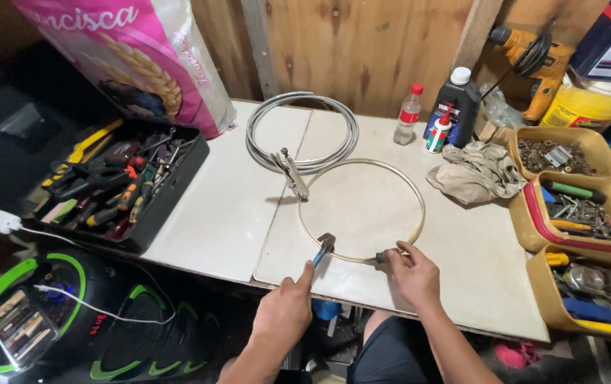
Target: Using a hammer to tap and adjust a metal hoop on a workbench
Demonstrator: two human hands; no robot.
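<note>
Thin metal ring point(362, 210), round and flat, between hammer point(324, 247) and right hand point(413, 274).

White workbench point(234, 213): wire ring point(362, 210), cable coil point(302, 131), rag point(477, 173), bottles point(439, 114), yellow trays point(581, 203)

Bright even overhead light on white tabletop point(227, 206); soft short shadows; dim left edge; wide-angle distortion.

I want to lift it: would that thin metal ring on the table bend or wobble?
The ring looks like thin wire, so it probably flexes and wobbles. It likely feels light. Locking pliers clamped on its far side may make that edge sag.
</note>
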